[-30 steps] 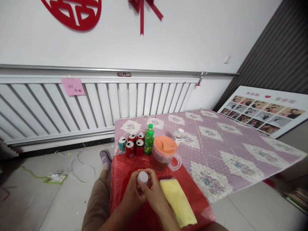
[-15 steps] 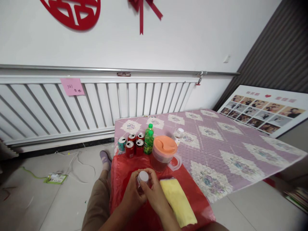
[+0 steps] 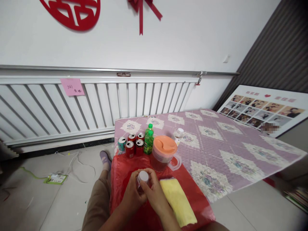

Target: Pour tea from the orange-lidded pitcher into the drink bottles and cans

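Between my two hands is a small clear bottle with a white cap (image 3: 143, 176), upright over a red plastic sheet (image 3: 120, 166). My left hand (image 3: 132, 189) wraps round its left side. On the other side my right hand (image 3: 154, 191) closes round it, with the thumb just below the cap. Most of the bottle's body is hidden by my fingers. Just beyond my hands stands a clear pitcher (image 3: 160, 160) of brownish liquid with an orange lid. A folded yellow cloth (image 3: 178, 202) lies to the right of my right forearm.
Several opened drink cans (image 3: 130, 149) and two green bottles (image 3: 149, 142) stand left of the pitcher. Behind it is another white-capped bottle (image 3: 178, 134) on the purple flowered tablecloth (image 3: 192, 149). A white radiator (image 3: 103, 102) runs along the wall. A power strip (image 3: 55, 179) lies on the floor.
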A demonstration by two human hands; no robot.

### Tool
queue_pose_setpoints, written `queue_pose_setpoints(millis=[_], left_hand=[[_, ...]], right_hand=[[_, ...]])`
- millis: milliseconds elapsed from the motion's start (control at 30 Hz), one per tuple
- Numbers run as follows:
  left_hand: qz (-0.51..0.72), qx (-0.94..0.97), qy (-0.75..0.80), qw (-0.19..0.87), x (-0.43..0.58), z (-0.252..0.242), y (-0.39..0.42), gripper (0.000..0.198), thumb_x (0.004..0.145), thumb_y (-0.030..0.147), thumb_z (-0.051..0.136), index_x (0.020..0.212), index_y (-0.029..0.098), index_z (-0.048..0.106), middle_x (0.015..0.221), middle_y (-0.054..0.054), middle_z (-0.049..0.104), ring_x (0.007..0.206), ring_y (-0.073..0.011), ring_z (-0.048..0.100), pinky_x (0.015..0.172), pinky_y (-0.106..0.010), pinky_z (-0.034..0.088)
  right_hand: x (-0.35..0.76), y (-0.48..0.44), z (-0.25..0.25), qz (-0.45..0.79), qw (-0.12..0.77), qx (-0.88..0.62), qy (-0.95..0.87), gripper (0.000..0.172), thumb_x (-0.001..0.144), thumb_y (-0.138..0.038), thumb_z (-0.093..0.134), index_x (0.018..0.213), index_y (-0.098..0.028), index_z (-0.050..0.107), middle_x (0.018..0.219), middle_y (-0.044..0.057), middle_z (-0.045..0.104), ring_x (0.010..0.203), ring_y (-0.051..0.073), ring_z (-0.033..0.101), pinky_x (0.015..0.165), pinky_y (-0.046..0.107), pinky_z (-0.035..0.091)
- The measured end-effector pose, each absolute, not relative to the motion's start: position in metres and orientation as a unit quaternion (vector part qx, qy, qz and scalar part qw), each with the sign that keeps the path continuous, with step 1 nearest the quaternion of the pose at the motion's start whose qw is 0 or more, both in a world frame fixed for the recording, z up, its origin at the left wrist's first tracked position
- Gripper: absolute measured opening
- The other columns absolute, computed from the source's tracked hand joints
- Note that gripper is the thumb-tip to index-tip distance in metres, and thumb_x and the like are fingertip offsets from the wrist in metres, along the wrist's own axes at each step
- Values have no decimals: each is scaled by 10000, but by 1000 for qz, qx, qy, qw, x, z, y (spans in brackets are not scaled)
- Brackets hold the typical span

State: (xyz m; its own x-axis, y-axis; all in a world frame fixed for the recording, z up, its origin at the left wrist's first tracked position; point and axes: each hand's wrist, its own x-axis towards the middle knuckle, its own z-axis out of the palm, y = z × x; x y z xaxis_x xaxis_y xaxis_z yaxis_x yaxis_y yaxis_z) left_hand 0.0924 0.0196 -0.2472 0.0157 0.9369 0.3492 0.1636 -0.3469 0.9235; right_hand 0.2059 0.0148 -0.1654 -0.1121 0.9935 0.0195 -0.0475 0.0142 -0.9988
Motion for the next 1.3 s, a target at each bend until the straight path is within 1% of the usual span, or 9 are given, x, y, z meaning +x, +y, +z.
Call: queue_pose_setpoints(millis=[200,367,533,600,700,867,1067,1200,1300], left_hand=[[546,628,448,326,92,-246,20,618,708,171,655,1279,169,418,1228,-155,572,1142,-286,612,979,-472,522],[539,627,450,338,92,-245,19,623,716,179,640,1289,165,397,1237,-158,566,1128,-278,623,950,-456,536],[515,619,479,350,90,-240,18,597,651,133,656,1216,175,466,1167,-106,605,1043,-241,641,922,-400,541],[503,618,490,354,89,-239,18,592,631,113,665,1190,182,484,1137,-88,613,1028,-231,637,909,-378,542],[505,614,495,349,89,-240,18,611,622,102,680,1193,184,478,1149,-91,603,1060,-238,622,922,-389,536],[506,614,494,351,89,-243,18,596,655,125,674,1210,180,464,1154,-96,596,1050,-238,635,910,-404,543],[502,612,505,344,86,-240,17,592,642,144,707,1180,185,466,1134,-90,605,1047,-249,639,921,-431,541],[499,612,498,359,86,-237,17,557,681,169,712,1180,189,463,1136,-88,598,1037,-241,640,905,-424,547],[494,610,506,357,86,-236,18,563,681,180,726,1180,182,466,1139,-84,591,1040,-237,634,943,-435,525]], right_hand=[[206,15,-170,542,501,-439,-512,285,828,-330,662,1081,-241,568,1048,44,644,991,220,624,910,360,488],[207,16,-175,582,528,-409,-463,336,825,-429,688,1091,-261,573,1050,40,657,947,216,641,862,357,517],[214,16,-176,591,564,-400,-415,388,798,-472,727,1095,-262,591,1080,49,699,1000,226,659,888,363,524],[218,16,-177,578,580,-413,-398,409,780,-466,749,1102,-257,608,1133,65,709,1050,233,655,920,367,515],[226,12,-178,564,595,-431,-378,460,757,-460,773,1134,-245,624,1235,90,692,1109,243,643,978,390,493],[234,-2,-172,572,590,-451,-348,564,701,-450,822,1189,-238,636,1264,100,691,1176,261,628,1074,440,431],[238,-19,-187,573,563,-480,-353,671,639,-548,831,1207,-227,674,1207,112,716,1154,301,641,1040,456,466],[240,-32,-202,575,553,-488,-353,657,677,-546,808,1243,-245,662,1231,99,707,1175,285,628,1046,436,460],[243,-40,-200,580,552,-493,-340,683,646,-553,825,1237,-248,670,1232,98,707,1180,287,625,1060,441,447]])
